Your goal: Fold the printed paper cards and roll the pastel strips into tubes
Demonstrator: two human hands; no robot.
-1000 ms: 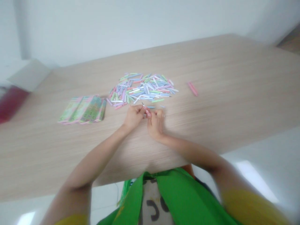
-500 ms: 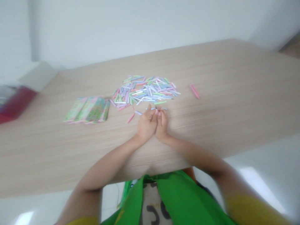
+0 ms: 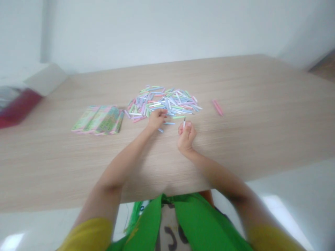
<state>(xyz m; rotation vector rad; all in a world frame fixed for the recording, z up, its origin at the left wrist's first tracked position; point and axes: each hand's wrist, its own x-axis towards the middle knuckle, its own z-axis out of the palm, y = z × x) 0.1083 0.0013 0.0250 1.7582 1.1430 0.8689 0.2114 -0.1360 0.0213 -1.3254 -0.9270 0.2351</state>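
A loose heap of thin pastel paper strips (image 3: 164, 103) in pink, blue, green and white lies on the wooden table (image 3: 248, 94). My left hand (image 3: 157, 118) rests at the heap's near edge with curled fingers, and I cannot tell whether they pinch a strip. My right hand (image 3: 187, 136) sits just beyond the heap's near right side, and a thin strip with a dark tip (image 3: 184, 122) stands up from its fingers. A few loose blue strips (image 3: 164, 123) lie between my hands. Left of the heap is a flat stack of green-and-pink printed paper (image 3: 98, 120).
A small pink bundle of strips (image 3: 217, 107) lies right of the heap. A white box (image 3: 47, 79) and a red bag (image 3: 19, 108) sit beyond the table's left end. A white wall rises behind the table. A green apron (image 3: 178, 223) shows below the near edge.
My hands have come apart: the left moved toward the heap, and the right moved rightward with the thin strip upright in its fingers. The view tilted slightly.
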